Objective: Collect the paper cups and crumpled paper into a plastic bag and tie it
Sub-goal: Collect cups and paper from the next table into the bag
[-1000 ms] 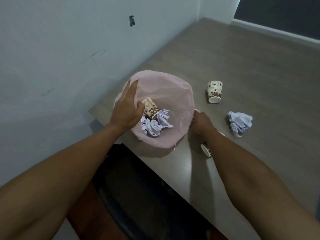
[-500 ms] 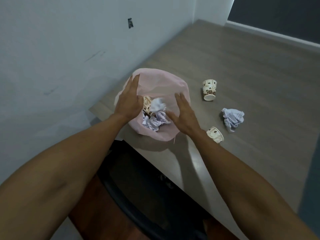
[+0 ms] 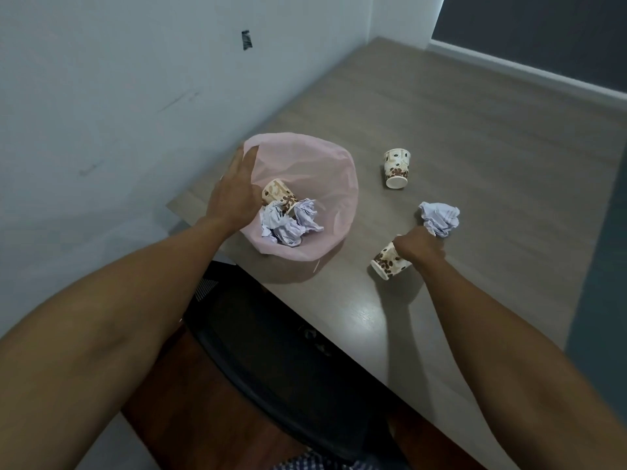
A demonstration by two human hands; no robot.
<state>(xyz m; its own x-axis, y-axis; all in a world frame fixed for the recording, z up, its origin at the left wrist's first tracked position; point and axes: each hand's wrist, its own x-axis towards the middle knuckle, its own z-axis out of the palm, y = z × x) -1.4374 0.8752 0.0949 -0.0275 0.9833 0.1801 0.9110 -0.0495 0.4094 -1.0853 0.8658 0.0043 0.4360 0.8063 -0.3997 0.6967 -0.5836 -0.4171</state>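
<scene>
A thin, pale pink plastic bag (image 3: 315, 184) stands open on the grey wood-grain table (image 3: 475, 130), its mouth a wide, slightly rumpled ring near the table's corner beside the white wall (image 3: 135, 79). The film is translucent enough that the fingers behind it show through. Inside, at the bag's 7 o'clock side, lies a paper cup (image 3: 279, 195) printed with brown coffee beans, tipped on its side, and against it a heap of crumpled white paper (image 3: 288, 222) with faint ruled lines.

The left hand (image 3: 234, 195) grips the bag's rim at 9 o'clock, fingers stretched up along the outside of the film and the thumb tucked inside.

From the bag, at 2 o'clock, a second bean-printed cup (image 3: 396, 168) stands upside down and apart from everything else. At 3 o'clock sits a loose ball of crumpled paper (image 3: 440, 218). Just below it, at 4 o'clock, a third cup (image 3: 386, 261) lies on its side with its mouth toward the table's near edge.

The right hand (image 3: 419, 248) is curled over this third cup's base, gripping it; its knuckles touch the lower edge of the loose paper ball.

A dark chair (image 3: 288, 351) sits below the table's near edge.
</scene>
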